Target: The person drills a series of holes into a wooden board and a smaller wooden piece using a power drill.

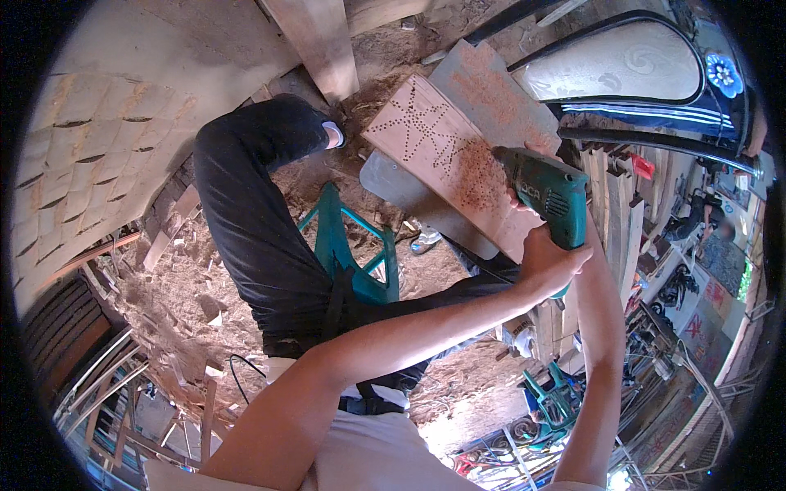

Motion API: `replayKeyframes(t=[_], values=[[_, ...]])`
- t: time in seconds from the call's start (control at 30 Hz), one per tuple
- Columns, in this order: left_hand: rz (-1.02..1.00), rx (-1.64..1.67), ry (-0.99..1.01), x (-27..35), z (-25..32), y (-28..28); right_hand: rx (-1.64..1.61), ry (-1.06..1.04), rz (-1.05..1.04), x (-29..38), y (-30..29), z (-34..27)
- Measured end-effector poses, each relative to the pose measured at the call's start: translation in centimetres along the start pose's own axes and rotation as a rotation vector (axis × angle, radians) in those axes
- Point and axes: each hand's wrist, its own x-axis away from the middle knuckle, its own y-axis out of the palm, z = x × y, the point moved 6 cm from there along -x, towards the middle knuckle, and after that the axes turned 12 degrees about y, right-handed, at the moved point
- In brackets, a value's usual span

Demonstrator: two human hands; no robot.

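My left hand (pixel 546 261) is closed around the handle of a green DCA electric drill (pixel 549 184). The drill's nose points left, over a flat wooden board (pixel 399 116). Small holes form a star-like pattern in the board, and reddish sawdust (pixel 479 175) covers its middle. My right hand (pixel 519 201) is mostly hidden behind the drill body; its fingers show on both sides of the drill's front part. Whether the bit touches the wood cannot be seen. Beneath the board are a grey rounded panel (pixel 393 178) and a second grey panel (pixel 485 86) with sawdust on it.
A green plastic seat frame (pixel 353 264) stands between my legs. Wood shavings (pixel 184 307) cover the floor. Upright planks (pixel 614 208) stand to the right, below a padded black-framed chair (pixel 614 64). Timber (pixel 319 43) lies ahead; another person (pixel 727 245) is far right.
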Motion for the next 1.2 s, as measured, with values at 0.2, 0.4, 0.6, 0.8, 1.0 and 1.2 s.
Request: replayKeyframes(t=[0.2, 0.4, 0.6, 0.8, 1.0, 1.2], values=[[-0.062, 0.026, -0.009, 0.1, -0.7, -1.9, 0.655, -0.401, 0.403, -1.1, -0.9, -0.7], [-0.144, 0.023, -0.041, 0.4, -0.3, -3.1, 0.125, -0.397, 0.347, -0.8, -2.6, 1.0], [-0.076, -0.041, 0.001, -0.3, 0.2, -1.5, 0.017, -0.251, 0.222, -0.2, -2.3, 0.0], [-0.104, -0.034, -0.004, 2.1, 0.7, -1.0, -0.028, -0.072, 0.094, 0.8, 1.8, 1.5], [-0.141, -0.149, 0.169, 3.3, 0.8, 1.3, 0.092, -0.067, 0.188, 4.7, 2.0, 2.2], [-0.107, -0.030, 0.077, 2.5, -0.1, 1.1, 0.075, -0.100, 0.121, 3.7, 0.8, 2.5]])
